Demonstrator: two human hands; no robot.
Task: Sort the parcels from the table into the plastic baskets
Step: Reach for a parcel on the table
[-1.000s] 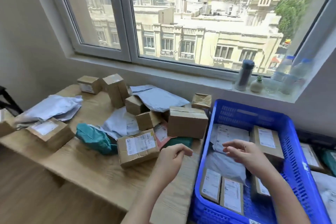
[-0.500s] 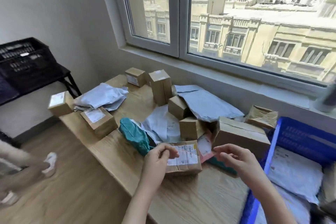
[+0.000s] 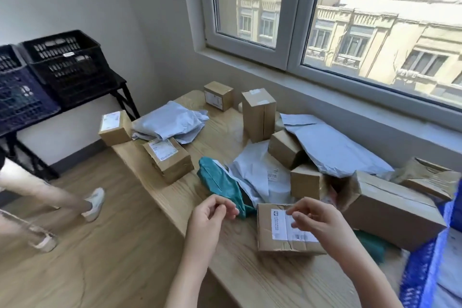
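hovering loosely curled and empty over the labelled box at the table's front edge, left hand and right hand should clamp its short sides squarely, then lift it to the blue basket past the right edge.

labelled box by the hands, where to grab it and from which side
Probably take the labelled box by its left and right ends, from above on the near side. It lies flat, label up, bare table in front, while the teal bag and parcels crowd its far edge.
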